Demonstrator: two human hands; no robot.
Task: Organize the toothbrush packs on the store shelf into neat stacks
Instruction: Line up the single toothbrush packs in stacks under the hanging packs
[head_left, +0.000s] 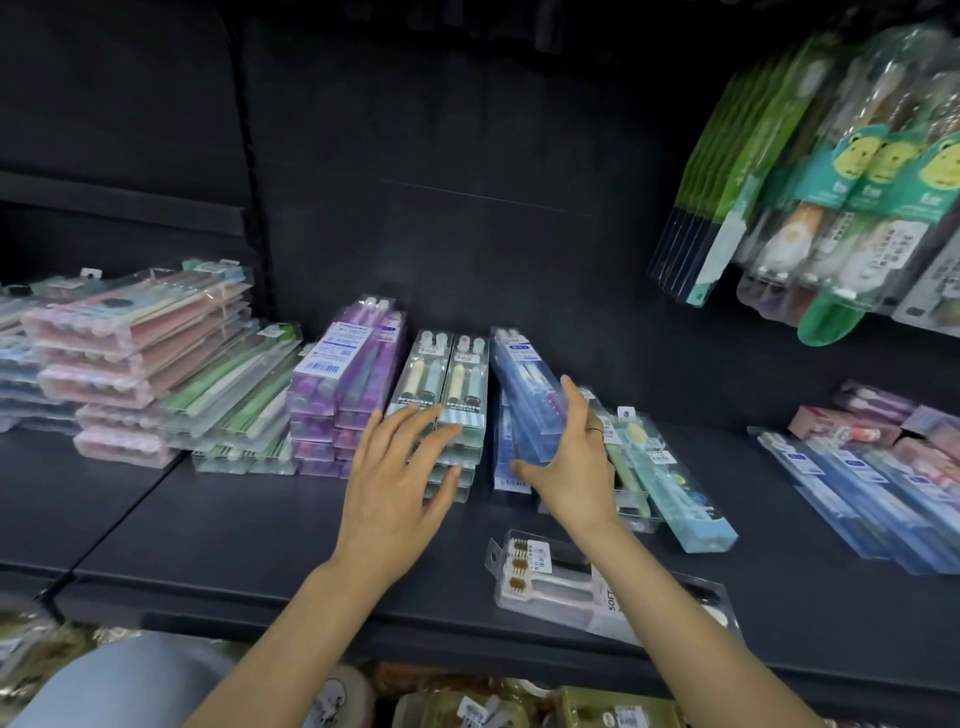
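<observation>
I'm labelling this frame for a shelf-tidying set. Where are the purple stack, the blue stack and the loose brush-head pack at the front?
purple stack (332, 364): head view, label on the top pack.
blue stack (524, 384): head view, face of the top pack.
brush-head pack (545, 574): head view, clear front.

Shop — dark shelf (260, 525) stacked with priced toothbrush packs (343, 395); more hanging packs (831, 171) above its right end.

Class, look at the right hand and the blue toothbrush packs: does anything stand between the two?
Nothing visible does. The right hand already touches the stack of blue packs, thumb at its near end and fingers along its right side. The left hand rests on the mint-striped packs beside it.
</observation>
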